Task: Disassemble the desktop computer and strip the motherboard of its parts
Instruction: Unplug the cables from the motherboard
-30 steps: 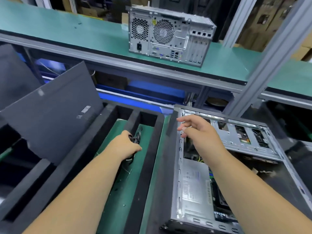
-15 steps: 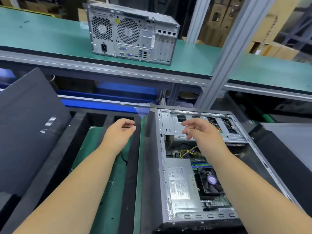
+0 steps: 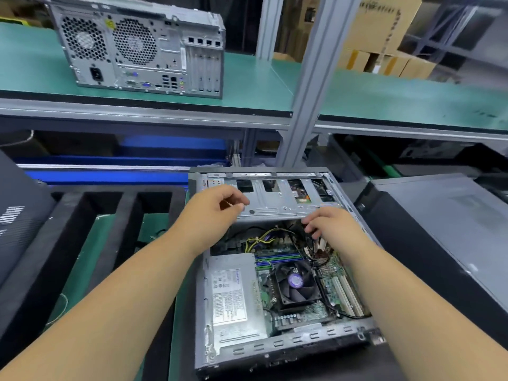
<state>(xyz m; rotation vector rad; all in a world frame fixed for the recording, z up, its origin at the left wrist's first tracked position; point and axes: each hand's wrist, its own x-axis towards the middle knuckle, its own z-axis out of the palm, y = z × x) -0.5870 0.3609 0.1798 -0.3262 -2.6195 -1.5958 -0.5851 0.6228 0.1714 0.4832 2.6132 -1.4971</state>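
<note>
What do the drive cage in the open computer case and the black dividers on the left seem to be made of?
The grey perforated drive cage looks like bare sheet metal: dull silvery shine, stamped slots and holes. The black thick-walled dividers look like matte foam, probably: soft, lightless surface, blunt edges.

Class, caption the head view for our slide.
Both hands, left hand and right hand, reach into the open computer case.

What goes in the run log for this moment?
open case | left hand over drive cage | right hand reaching under cage | nothing removed
</note>
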